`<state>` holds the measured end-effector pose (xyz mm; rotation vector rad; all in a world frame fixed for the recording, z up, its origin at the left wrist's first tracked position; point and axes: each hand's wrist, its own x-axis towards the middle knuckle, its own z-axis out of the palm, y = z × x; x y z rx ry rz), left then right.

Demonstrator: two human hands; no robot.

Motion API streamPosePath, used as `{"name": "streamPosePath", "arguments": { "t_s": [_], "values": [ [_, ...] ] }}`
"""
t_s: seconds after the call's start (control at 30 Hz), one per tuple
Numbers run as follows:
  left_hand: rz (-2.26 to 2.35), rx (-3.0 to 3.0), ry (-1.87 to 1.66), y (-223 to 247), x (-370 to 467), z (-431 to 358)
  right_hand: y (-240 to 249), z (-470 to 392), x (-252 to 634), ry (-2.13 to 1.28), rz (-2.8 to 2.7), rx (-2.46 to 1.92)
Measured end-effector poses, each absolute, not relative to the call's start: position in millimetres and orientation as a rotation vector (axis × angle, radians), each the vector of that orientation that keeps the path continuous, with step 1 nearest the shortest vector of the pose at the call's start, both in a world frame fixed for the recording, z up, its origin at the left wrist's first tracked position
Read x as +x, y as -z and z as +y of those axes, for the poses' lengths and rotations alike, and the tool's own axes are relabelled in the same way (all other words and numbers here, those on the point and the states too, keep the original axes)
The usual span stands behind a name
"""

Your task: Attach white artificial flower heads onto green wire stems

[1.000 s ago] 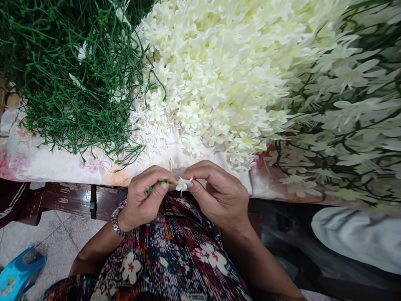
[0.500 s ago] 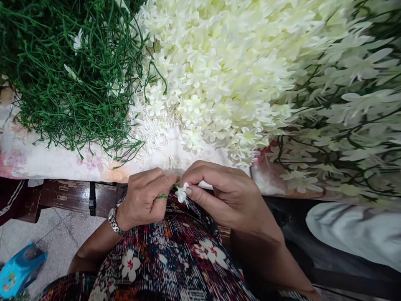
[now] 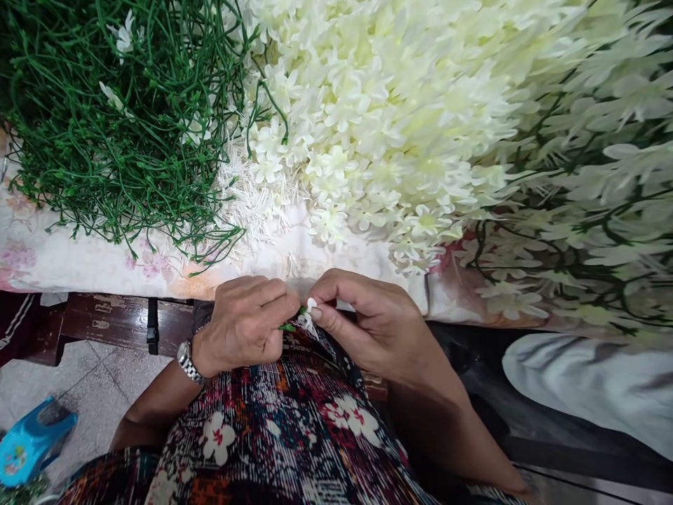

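Observation:
Close to my lap, my left hand [image 3: 251,319] is closed around a thin green stem [image 3: 287,327], most of it hidden in the fist. My right hand [image 3: 368,322] pinches a small white artificial flower [image 3: 309,312] between thumb and forefinger, at the tip of that stem. The two hands almost touch. Beyond them on the table lie a heap of green plastic stems [image 3: 120,154], a small pile of thin white pieces [image 3: 263,203] and a large heap of whitish-yellow artificial flowers [image 3: 378,126].
Finished-looking flower sprays with green stems [image 3: 578,231] lie at the right. A floral cloth [image 3: 105,263] covers the table edge. A wooden bench [image 3: 116,326] and a blue plastic stool [image 3: 31,442] are at lower left. Grey-white fabric [image 3: 583,386] shows at right.
The right fingers have closed further over the white flower, which now shows less. My left hand has turned slightly. The view has shifted a little.

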<state>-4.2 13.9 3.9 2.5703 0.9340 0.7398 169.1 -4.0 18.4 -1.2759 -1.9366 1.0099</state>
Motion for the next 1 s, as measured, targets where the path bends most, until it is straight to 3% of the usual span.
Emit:
{"name": "streamPosePath", "arguments": {
  "t_s": [0.5, 0.73, 1.0],
  "values": [
    [0.933, 2.297, -0.834, -0.3, 4.4, 11.7, -10.1, -8.6, 166.8, -1.011, -1.823, -1.341],
    [0.857, 1.783, -0.961, -5.9, 4.1, 13.3, -11.1, -10.2, 157.2, -0.876, -1.626, -1.285],
    [0.945, 1.614, -0.97, -7.1, 1.6, 14.9, -7.5, -5.6, 152.1, -0.657, -1.671, -1.098]
  ]
}}
